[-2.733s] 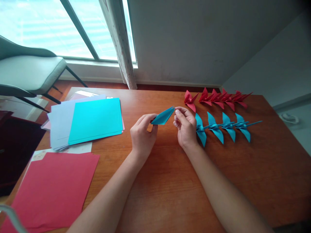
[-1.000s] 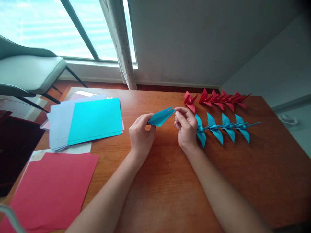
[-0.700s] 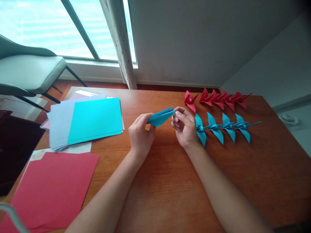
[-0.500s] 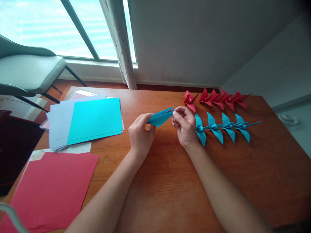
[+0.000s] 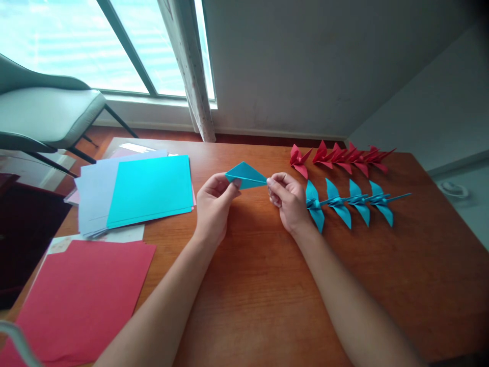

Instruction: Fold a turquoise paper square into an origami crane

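A folded blue origami paper (image 5: 246, 175) is held just above the table between both my hands. It shows as a flat kite shape with a crease running along it. My left hand (image 5: 214, 206) pinches its wide left end, thumb on the near face. At the narrow right tip, my right hand (image 5: 288, 200) has thumb and forefinger closed on the paper. Just right of that hand, a row of blue origami cranes (image 5: 336, 202) lies on the table. Behind them is a row of red origami cranes (image 5: 355, 157).
A stack of blue paper sheets (image 5: 151, 191) lies on pale sheets (image 5: 95, 193) at the left. Nearer me are red paper sheets (image 5: 87, 300). The wooden table (image 5: 244, 300) reaches back toward a curtain (image 5: 193, 71) and window. A chair (image 5: 49, 112) stands beyond the left side.
The blue paper has turned, so a broad creased face now shows instead of its narrow layered side. My left hand has shifted slightly left, its thumb now on the paper's near face.
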A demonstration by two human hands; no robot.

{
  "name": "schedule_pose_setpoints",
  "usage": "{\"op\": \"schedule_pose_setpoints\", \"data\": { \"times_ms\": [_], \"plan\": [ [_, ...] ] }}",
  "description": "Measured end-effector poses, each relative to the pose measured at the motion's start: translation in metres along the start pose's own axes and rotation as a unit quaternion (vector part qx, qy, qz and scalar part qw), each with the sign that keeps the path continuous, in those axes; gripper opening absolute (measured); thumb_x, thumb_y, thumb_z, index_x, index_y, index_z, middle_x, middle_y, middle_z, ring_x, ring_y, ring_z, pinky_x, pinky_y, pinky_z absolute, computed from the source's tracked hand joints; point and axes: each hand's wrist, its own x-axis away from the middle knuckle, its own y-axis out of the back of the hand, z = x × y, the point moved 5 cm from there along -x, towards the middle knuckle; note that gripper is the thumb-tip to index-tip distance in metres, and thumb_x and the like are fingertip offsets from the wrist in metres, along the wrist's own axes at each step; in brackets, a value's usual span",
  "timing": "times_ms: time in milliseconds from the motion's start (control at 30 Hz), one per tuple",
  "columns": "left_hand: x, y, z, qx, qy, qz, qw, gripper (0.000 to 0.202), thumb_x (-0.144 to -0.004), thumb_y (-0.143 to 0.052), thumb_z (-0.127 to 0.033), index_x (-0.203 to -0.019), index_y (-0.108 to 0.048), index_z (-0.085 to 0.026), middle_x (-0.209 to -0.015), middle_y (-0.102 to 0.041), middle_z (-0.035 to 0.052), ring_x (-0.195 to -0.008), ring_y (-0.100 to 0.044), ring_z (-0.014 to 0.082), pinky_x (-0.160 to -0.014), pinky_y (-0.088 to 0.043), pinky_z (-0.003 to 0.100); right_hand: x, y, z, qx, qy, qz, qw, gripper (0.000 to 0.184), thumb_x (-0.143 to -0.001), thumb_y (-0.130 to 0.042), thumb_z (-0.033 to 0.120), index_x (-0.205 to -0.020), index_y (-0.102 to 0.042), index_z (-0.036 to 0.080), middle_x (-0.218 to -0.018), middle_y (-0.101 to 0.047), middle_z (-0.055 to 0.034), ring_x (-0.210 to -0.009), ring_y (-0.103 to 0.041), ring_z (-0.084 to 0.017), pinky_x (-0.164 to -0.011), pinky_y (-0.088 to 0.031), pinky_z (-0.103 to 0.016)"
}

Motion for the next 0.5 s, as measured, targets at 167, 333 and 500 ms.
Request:
{"op": "schedule_pose_setpoints", "data": {
  "times_ms": [167, 333, 500],
  "plan": [
    [-0.003, 0.001, 0.002, 0.036, 0.039, 0.002, 0.999, 0.027, -0.075, -0.082, -0.039, -0.091, -0.069, -0.022, -0.088, -0.072, -0.0006, -0.079, -0.067, 0.0104, -0.069, -0.055, 0.019, 0.007, -0.012, 0.001, 0.063, 0.0, 0.079, 0.995, 0.026, -0.079, -0.075, 0.042, -0.074, -0.064, 0.02, -0.055, -0.047, 0.0067, -0.05, -0.035, -0.007, -0.046, -0.025, -0.024],
    [-0.005, -0.001, 0.004, 0.084, 0.063, 0.024, 0.994, 0.027, -0.073, -0.085, -0.035, -0.09, -0.069, -0.021, -0.09, -0.073, 0.0007, -0.078, -0.067, 0.0111, -0.072, -0.057, 0.022, 0.01, -0.018, 0.003, 0.089, 0.011, 0.095, 0.991, 0.024, -0.079, -0.076, 0.043, -0.075, -0.068, 0.02, -0.058, -0.052, 0.0056, -0.052, -0.038, -0.008, -0.05, -0.031, -0.024],
    [-0.009, 0.003, 0.006, 0.1, 0.073, 0.015, 0.992, 0.028, -0.073, -0.085, -0.035, -0.092, -0.071, -0.021, -0.093, -0.073, 0.001, -0.077, -0.067, 0.0104, -0.072, -0.057, 0.023, 0.012, -0.021, -0.001, 0.133, 0.028, 0.129, 0.982, 0.018, -0.083, -0.073, 0.038, -0.08, -0.074, 0.021, -0.068, -0.066, 0.0024, -0.06, -0.053, -0.011, -0.057, -0.041, -0.025]
  ]
}}
